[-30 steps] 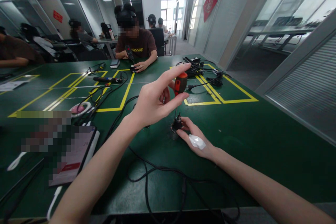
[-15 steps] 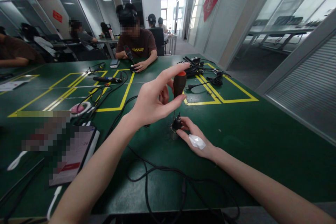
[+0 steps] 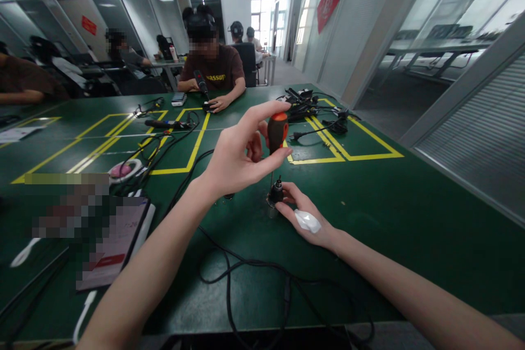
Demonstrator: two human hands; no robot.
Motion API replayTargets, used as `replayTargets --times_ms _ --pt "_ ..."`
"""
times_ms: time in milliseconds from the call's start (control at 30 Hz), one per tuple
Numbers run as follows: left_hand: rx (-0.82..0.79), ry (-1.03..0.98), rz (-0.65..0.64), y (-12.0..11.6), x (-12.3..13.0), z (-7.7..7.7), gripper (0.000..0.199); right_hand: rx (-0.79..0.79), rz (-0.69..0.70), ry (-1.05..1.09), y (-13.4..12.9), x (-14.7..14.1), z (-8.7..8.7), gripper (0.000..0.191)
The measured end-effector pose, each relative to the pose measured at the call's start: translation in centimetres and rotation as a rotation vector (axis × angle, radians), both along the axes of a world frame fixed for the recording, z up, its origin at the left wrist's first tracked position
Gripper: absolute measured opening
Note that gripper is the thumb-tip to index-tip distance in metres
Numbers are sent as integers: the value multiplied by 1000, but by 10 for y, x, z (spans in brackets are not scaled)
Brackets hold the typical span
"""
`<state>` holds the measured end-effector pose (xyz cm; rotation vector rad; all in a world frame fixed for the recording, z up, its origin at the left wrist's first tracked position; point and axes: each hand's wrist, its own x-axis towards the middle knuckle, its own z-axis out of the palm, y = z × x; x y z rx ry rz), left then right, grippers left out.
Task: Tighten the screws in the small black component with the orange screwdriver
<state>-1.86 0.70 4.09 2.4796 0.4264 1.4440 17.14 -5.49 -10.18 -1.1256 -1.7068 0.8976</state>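
My left hand point(image 3: 250, 147) holds a screwdriver point(image 3: 278, 134) with a dark and orange handle, forefinger over its top end and thumb at the side. The thin shaft points down to a small black part with a metal pin point(image 3: 277, 190), which stands on the green table point(image 3: 369, 213). My right hand point(image 3: 301, 210) pinches this part from the right, and a white patch point(image 3: 307, 221) lies on the back of that hand. Where the screwdriver's tip meets the part is too small to make out.
Black cables point(image 3: 246, 263) loop across the near table. At the left lie a tablet point(image 3: 117, 246) and a white ring-shaped roll point(image 3: 127, 169). More cables point(image 3: 303, 105) are heaped beyond my hands. Across the table sits a person point(image 3: 215, 68) holding a tool.
The screwdriver handle has turned, showing more orange on its right side, and shifted slightly left with my left hand. My right hand stays on the black part.
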Motion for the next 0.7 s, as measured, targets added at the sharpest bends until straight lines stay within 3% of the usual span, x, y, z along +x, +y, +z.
replayTargets --times_ms 233,433,700 --pt "-59 19 -98 -2 0 0 54 4 4 4 -1 0 1 34" --pt "-182 -7 -75 -2 0 -2 64 -18 2 -6 -1 0 3 32" --pt "1 17 0 3 0 -9 66 -34 12 6 -1 0 3 32"
